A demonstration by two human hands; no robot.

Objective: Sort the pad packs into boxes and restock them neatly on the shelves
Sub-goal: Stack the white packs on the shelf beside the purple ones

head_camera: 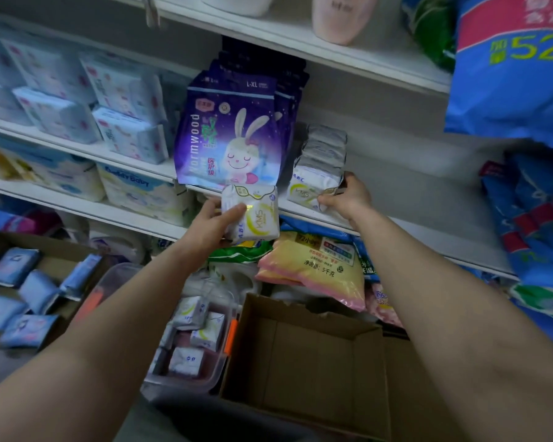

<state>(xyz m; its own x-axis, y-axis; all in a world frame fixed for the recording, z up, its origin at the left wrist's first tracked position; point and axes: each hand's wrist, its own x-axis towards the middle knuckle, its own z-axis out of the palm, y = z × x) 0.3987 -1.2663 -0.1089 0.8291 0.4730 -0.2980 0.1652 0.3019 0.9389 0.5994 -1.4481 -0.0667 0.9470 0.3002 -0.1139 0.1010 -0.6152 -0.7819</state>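
Observation:
My left hand [212, 222] grips a white pad pack [256, 215] with yellow-green print, held just below the shelf edge [304, 215]. My right hand [348, 196] holds the front pack of a row of white pad packs [316, 173] standing on that shelf, thumb at its lower corner. Purple bunny-print packs [233, 135] stand on the same shelf, left of the row. Below, a clear plastic bin [186, 381] holds several white packs, and a cardboard box [0, 250] at the left holds several blue packs.
An open brown cardboard box [307, 355] sits below the shelf, nothing inside it. Yellow-pink bags [316, 269] lie on the lower shelf. Big blue bags [517, 74] hang at the right. Blue-white packs [115, 113] fill the left shelves.

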